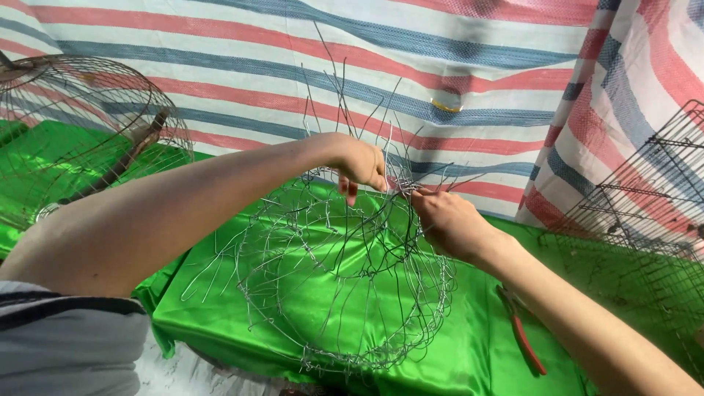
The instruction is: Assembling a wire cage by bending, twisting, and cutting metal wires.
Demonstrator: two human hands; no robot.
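Observation:
A half-woven round wire basket frame [337,286] stands tilted on a shiny green cloth [469,345], with loose wire ends sticking up from its top. My left hand [359,163] reaches over the frame and pinches thin wires near its upper rim. My right hand [449,220] meets it from the right, its fingertips closed on the same wires at the rim. The two hands almost touch.
Red-handled pliers [522,331] lie on the cloth under my right forearm. A finished domed wire cage [81,132] stands at the left. A flat dark wire grid [653,213] leans at the right. A red, white and blue striped tarp [440,73] hangs behind.

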